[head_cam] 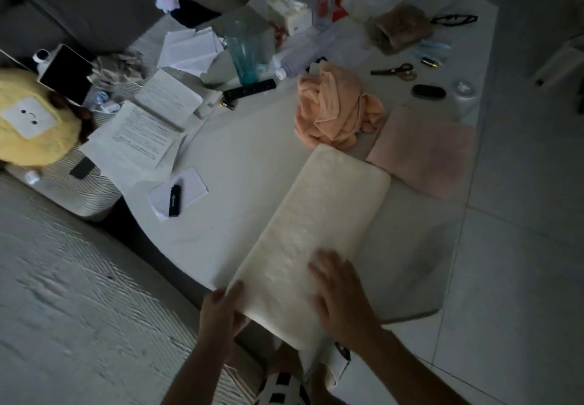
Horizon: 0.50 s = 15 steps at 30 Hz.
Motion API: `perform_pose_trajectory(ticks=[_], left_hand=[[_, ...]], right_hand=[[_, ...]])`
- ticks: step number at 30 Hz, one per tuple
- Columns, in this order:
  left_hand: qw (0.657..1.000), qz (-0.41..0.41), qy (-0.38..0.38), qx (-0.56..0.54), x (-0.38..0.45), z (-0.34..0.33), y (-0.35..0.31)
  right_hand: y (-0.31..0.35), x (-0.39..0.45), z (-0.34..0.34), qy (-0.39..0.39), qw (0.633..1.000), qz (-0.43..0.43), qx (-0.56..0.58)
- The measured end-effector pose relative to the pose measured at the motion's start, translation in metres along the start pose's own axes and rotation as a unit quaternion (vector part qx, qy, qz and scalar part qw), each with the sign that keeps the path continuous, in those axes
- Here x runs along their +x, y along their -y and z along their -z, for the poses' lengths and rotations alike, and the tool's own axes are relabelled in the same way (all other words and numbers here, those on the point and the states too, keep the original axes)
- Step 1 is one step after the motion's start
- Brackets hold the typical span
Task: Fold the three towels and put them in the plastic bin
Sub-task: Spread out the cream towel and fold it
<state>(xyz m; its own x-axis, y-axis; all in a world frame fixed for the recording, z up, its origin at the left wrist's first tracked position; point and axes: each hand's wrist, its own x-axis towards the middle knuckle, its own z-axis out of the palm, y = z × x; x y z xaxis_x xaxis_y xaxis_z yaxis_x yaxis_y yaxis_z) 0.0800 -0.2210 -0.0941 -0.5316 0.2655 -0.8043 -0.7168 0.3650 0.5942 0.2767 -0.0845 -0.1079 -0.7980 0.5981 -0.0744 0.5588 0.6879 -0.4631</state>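
- Two bare hands work at the near edge of the white desk (pixel 240 164), both on a cream towel (pixel 319 230) folded into a long strip that runs from the near edge toward the far right.
- At the strip's near left corner, the left hand (pixel 221 309) pinches the towel's edge between thumb and fingers.
- Just right of it, the right hand (pixel 341 290) lies flat with fingers spread, pressing on the towel's near end.
- Beyond the strip's far end, a pink towel (pixel 423 148) lies folded flat at the right.
- Left of the pink one and close beside it, a peach towel (pixel 335 110) sits crumpled in a heap.
- Farther off lie scissors (pixel 395 71), a black remote (pixel 249 88) and loose papers (pixel 142 132).
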Motion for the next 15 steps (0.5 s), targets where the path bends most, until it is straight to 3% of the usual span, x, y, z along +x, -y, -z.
perform_pose_trajectory(ticks=[5, 9, 13, 15], left_hand=[[0.996, 0.058, 0.060, -0.005, -0.007, 0.004, 0.005], [0.986, 0.101, 0.124, 0.036, -0.027, 0.004, 0.010], [0.970, -0.004, 0.067, 0.233, -0.018, 0.000, 0.015], [0.962, -0.042, 0.036, 0.268, -0.009, -0.002, 0.016]], right_hand=[[0.009, -0.049, -0.005, 0.076, 0.992, 0.103, -0.019], [0.002, -0.056, 0.011, 0.108, 0.986, 0.061, -0.109], [-0.001, -0.055, 0.008, 0.055, 0.990, 0.064, -0.113], [0.000, -0.054, 0.003, 0.035, 0.990, 0.068, -0.116]])
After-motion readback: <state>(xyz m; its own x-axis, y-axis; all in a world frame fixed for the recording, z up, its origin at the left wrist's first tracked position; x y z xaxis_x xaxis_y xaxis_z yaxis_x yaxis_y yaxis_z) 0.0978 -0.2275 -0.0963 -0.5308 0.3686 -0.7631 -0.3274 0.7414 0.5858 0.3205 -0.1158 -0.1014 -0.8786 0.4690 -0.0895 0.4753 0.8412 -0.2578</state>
